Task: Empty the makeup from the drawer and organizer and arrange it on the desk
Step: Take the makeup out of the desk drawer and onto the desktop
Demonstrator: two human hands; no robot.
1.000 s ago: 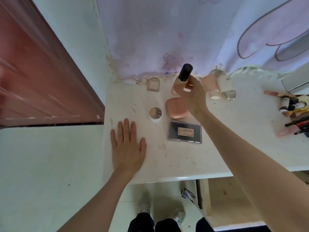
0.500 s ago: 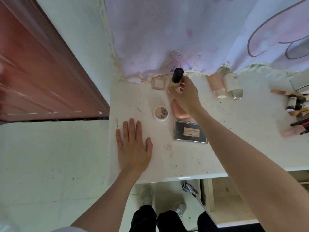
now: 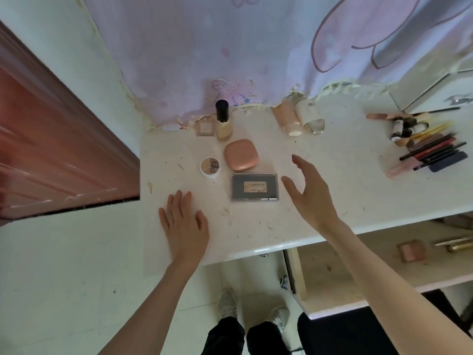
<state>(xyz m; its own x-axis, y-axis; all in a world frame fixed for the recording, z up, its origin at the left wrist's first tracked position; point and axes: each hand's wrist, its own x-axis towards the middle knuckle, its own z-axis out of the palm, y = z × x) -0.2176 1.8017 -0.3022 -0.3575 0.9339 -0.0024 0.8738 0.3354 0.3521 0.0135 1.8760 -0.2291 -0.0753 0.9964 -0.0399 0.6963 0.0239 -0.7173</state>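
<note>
A foundation bottle (image 3: 223, 124) with a black cap stands upright at the back of the white desk (image 3: 345, 190), beside a small square compact (image 3: 205, 127). In front of them lie a pink rounded compact (image 3: 241, 154), a round white pot (image 3: 210, 166) and a dark flat palette (image 3: 254, 187). My right hand (image 3: 311, 193) hovers open above the desk, just right of the palette, holding nothing. My left hand (image 3: 184, 224) rests flat on the desk near its front left corner. The open drawer (image 3: 330, 278) below holds a pink compact (image 3: 412, 252) and gold tubes (image 3: 458, 245).
Two tubes (image 3: 298, 119) lie at the back of the desk under the curtain hem. A pile of pencils, brushes and small bottles (image 3: 427, 144) lies at the right. A red-brown door (image 3: 51, 155) stands left of the desk. My feet show below the desk edge.
My right hand set the foundation bottle down at the back of the desk, let go and drew back to the right of the palette. My left hand stayed flat on the desk.
</note>
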